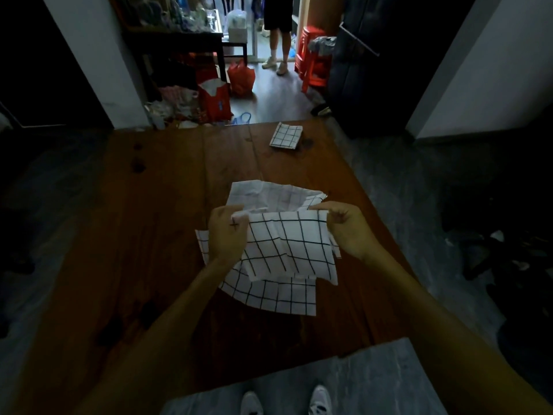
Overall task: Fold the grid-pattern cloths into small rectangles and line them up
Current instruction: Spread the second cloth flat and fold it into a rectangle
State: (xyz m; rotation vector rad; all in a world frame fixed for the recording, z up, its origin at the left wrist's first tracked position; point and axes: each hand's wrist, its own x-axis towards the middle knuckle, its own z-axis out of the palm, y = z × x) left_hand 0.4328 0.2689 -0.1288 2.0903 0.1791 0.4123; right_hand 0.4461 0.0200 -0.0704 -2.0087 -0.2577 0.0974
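A white cloth with a black grid (287, 247) hangs between my two hands above the wooden table (149, 235). My left hand (227, 235) pinches its upper left corner and my right hand (347, 229) pinches its upper right corner. Under it lie more grid cloths: one spread flat (275, 298) toward me, and a crumpled one showing its pale back side (269, 196) just beyond my hands. A small folded grid cloth (285, 135) sits at the table's far edge, right of center.
The table's near edge ends above my shoes (287, 402) on grey floor. Beyond the table stand a cluttered dark shelf (179, 40), red bags (227, 91), red stools (311, 58) and a person's legs (278, 40). Dark furniture flanks both sides.
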